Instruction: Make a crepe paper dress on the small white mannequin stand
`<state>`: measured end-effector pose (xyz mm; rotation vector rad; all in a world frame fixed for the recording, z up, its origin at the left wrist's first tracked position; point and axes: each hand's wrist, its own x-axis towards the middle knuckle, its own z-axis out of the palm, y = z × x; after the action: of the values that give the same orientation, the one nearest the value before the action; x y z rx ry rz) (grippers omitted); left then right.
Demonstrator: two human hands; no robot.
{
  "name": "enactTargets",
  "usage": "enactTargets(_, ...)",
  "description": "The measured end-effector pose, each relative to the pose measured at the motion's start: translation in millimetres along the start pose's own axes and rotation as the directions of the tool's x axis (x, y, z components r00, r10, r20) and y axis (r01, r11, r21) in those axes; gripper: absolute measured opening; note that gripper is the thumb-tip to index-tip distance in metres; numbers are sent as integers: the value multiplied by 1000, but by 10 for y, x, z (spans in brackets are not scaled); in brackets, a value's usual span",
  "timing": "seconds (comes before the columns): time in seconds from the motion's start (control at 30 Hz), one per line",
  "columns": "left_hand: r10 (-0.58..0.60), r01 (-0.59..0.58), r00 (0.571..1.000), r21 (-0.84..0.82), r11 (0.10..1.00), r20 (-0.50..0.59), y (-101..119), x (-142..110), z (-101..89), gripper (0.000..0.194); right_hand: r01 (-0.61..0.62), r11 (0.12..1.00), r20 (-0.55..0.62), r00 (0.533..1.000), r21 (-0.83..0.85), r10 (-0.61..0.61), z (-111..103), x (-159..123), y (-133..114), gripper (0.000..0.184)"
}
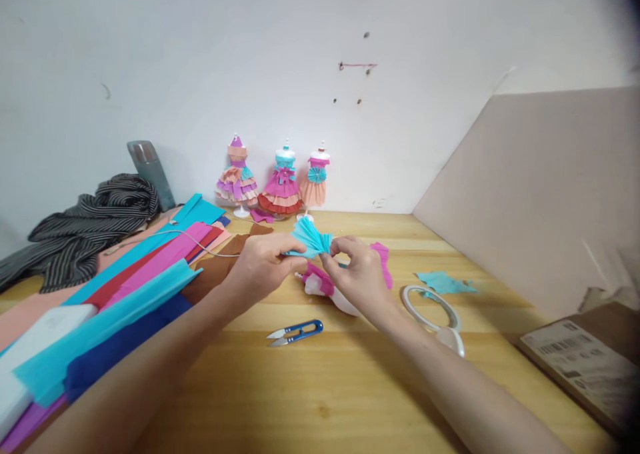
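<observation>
A piece of turquoise crepe paper (311, 235), gathered into fan-like pleats, is held up between both hands. My left hand (270, 262) pinches its left side between thumb and finger. At the gathered right end, my right hand (357, 267) has its thumb and fingers closed on the paper. Under the hands lies a small mannequin (320, 285) with magenta paper on its upper part, partly hidden by my right hand. Blue-handled thread snips (296, 333) rest on the wooden table (320, 387) in front of the hands.
Three mannequins in paper dresses (281, 184) stand against the wall. Colored crepe sheets (150, 267), a striped cloth (100, 224) and a grey bottle (150, 171) are on the left. To the right are tape rolls (407, 304), a turquoise scrap (445, 282) and a cardboard box (585, 361).
</observation>
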<state>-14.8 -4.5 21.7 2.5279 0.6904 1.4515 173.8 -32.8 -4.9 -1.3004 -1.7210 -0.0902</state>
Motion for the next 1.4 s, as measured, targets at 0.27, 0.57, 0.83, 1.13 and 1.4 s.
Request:
enactTargets(0.27, -10, 9, 1000, 69, 998, 4, -16, -9, -18, 10, 108, 991, -28, 993, -76, -110, -4, -6, 7, 14)
enactTargets(0.57, -261, 259, 958, 38, 965, 116, -17, 30, -99, 13, 148, 978, 0, 989, -147, -149, 15, -16, 44, 13)
enactTargets(0.83, -485, 532, 837, -174, 828, 254, -113, 41, -125, 15, 182, 968, -12, 982, -173, -187, 34, -23, 43, 14)
enactTargets(1.13, -541, 600, 790, -186, 778, 290, -83, 103, -281, 32, 189, 963, -10, 981, -194, -195, 30, -23, 47, 14)
enactTargets(1.4, -449, 487, 863, -141, 862, 233, 10, 61, -108, 69, 177, 969, -6, 983, -174, -181, 33, -34, 40, 13)
